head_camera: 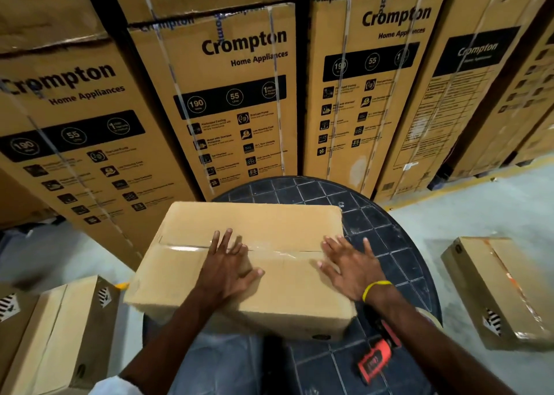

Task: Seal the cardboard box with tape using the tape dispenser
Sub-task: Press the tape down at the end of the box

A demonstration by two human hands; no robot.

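A plain cardboard box (186,274) lies on a round dark table (389,239). Clear tape (278,252) runs along the box's top seam. My left hand (229,263) rests flat on the tape near the middle, fingers spread. At the box's right end, my right hand (349,264) presses flat on the top with fingers apart; a yellow band circles its wrist. The red and black tape dispenser (377,357) lies on the table near the front right, under my right forearm, held by neither hand.
Tall printed appliance cartons (239,95) stand stacked right behind the table. On the floor, smaller cardboard boxes sit at the left (60,334) and at the right (497,289). Grey concrete floor (449,215) shows on the right.
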